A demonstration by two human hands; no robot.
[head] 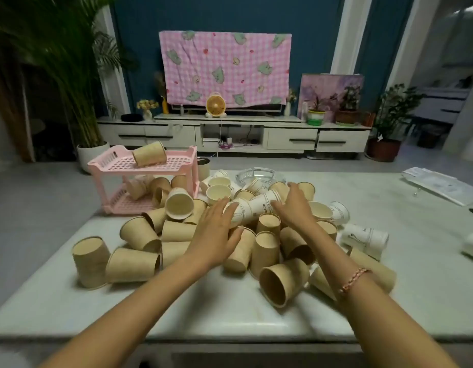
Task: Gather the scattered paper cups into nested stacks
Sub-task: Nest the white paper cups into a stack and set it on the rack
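Forearms [139, 301] are spanning the lower frame, left hand [216, 229] and right hand [293, 205] pressing straight, near-closed fingers [221, 211] on white cups [252, 208] atop the paper cups [267, 251] heaped at centre; gathering is barely starting, next needing a closing grip.

The pale table [192, 312] carries heaped paper cups [134, 265] at centre, a pink rack [118, 163] at ten o'clock, papers [440, 184] at two.
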